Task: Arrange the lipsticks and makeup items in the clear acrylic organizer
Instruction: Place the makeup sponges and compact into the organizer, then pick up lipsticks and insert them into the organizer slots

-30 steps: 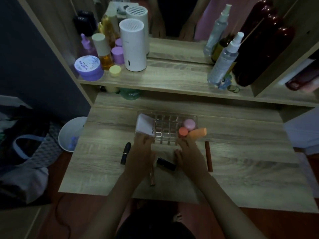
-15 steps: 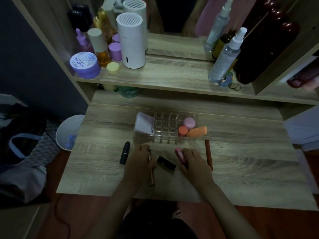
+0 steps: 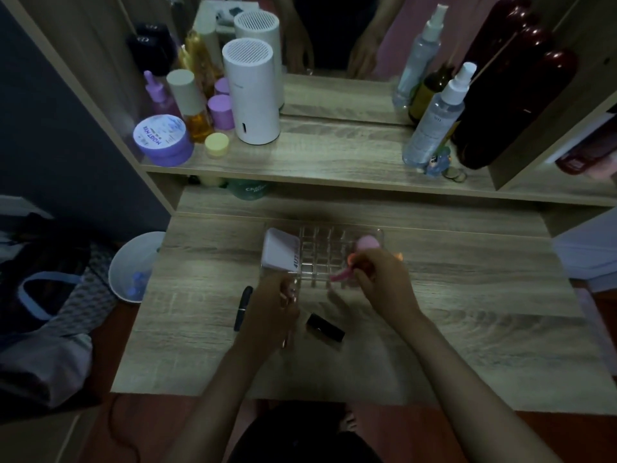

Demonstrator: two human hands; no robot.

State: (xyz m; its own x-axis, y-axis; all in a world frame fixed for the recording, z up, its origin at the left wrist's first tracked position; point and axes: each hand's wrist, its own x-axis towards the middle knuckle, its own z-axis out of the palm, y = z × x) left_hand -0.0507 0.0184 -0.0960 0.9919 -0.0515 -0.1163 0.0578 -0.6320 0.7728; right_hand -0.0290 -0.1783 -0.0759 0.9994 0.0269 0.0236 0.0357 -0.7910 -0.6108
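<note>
The clear acrylic organizer [image 3: 334, 238] stands at the back middle of the wooden desk [image 3: 467, 312]. A white compact [image 3: 280, 250] leans in its left end, a pink round item [image 3: 369, 243] sits at its right end, and an orange item [image 3: 399, 255] peeks out behind my right hand. That right hand [image 3: 384, 279] holds a pink lipstick [image 3: 340, 275] over the organizer's front right cells. My left hand [image 3: 273, 305], just in front of the organizer, is closed around a slender gold tube [image 3: 284, 342]. One black lipstick [image 3: 243, 307] lies left of my left hand; another [image 3: 325, 327] lies between my hands.
The shelf [image 3: 334, 162] above the desk carries a white cylinder [image 3: 252, 91], purple jars [image 3: 163, 140], an amber bottle [image 3: 193, 108] and a spray bottle [image 3: 434, 121], with a mirror behind. On the floor to the left stand a white bin [image 3: 133, 265] and bags [image 3: 43, 295].
My right hand picked the pink lipstick up off the desk and lifted it to the organizer's front right. My left hand closed on the slender tube and raised its far end.
</note>
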